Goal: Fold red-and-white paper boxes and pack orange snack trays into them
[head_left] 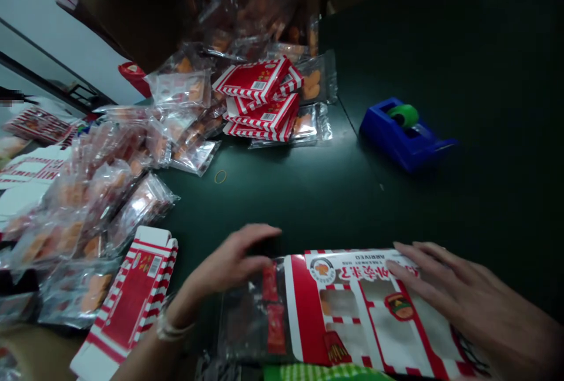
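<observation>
My left hand [229,263], with a pale bracelet at the wrist, hovers with curved fingers over the upper edge of a clear plastic bag [251,316] holding red packets. The bag lies against the left end of a red-and-white printed carton [352,316], which is unfolded flat with window cut-outs. My right hand [476,304] rests spread on the carton's right part, its fingertips on the printed surface. Another flat red-striped carton [132,293] lies just left of my left wrist. The bag's lower edge is partly cut off by the frame.
Heaps of clear bags with orange snacks [83,222] cover the dark green table [308,204] at left and back. Stacked red cartons [259,99], a blue tape dispenser [405,134], a rubber band [220,176] and a brown cardboard box [132,16] stand beyond.
</observation>
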A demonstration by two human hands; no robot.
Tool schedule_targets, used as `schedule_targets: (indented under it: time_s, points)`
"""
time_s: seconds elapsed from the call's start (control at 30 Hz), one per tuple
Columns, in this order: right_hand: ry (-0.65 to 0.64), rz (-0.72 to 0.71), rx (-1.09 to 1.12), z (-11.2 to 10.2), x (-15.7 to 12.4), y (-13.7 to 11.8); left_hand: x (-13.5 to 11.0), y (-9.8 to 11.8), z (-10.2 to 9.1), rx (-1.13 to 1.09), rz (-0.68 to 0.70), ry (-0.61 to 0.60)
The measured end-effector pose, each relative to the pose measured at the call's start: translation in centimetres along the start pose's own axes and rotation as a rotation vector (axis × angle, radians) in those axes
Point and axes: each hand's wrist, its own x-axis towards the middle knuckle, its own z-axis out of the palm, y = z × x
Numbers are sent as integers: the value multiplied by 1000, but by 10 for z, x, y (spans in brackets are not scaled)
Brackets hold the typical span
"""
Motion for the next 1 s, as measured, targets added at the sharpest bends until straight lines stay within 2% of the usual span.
schedule_targets:
  time_s: [0.03,0.07,0.1,0.17,0.23,0.3,0.37,0.43,0.5,0.6,0.7,0.77,0.83,0.87,0.93,1.0]
  points:
    - [-26,-61,-33,-4,0,3,-16,-8,-5,121,-72,157]
    - [-52,-113,-61,-7,0,5,-32,-17,-8,195,-180,226]
    - [-71,-141,-78,-10,0,5,-46,-24,-8,187,-291,219]
    - [-105,-131,-68,-16,1,4,-65,-33,2,-39,-422,95]
    - [-137,-120,-23,-18,5,-1,-67,-29,23,-389,-406,-25]
    - [-185,-131,38,-18,13,-9,-53,-17,47,-675,-333,-52]
    - [-244,-139,97,-17,24,-16,-33,-1,66,-894,-316,2]
    - [-299,-123,138,-17,35,-21,-19,11,76,-1061,-354,112]
    - [-326,-88,155,-17,42,-23,-16,19,80,-1142,-387,199]
    - [-339,-44,162,-20,45,-24,-30,26,80,-1141,-369,301]
    - [-348,-80,206,-21,43,-28,-46,36,78,-1075,-337,378]
    - [-347,-111,205,-21,43,-37,-50,46,78,-1038,-320,389]
    - [-267,-96,127,-20,45,-52,-50,61,76,-1048,-275,371]
    - [-183,-87,82,-20,46,-61,-49,70,74,-1061,-234,348]
    - [44,-105,61,-21,47,-79,-47,91,63,-1064,-88,246]
    - [251,-133,184,-29,49,-92,-51,114,48,-992,103,144]
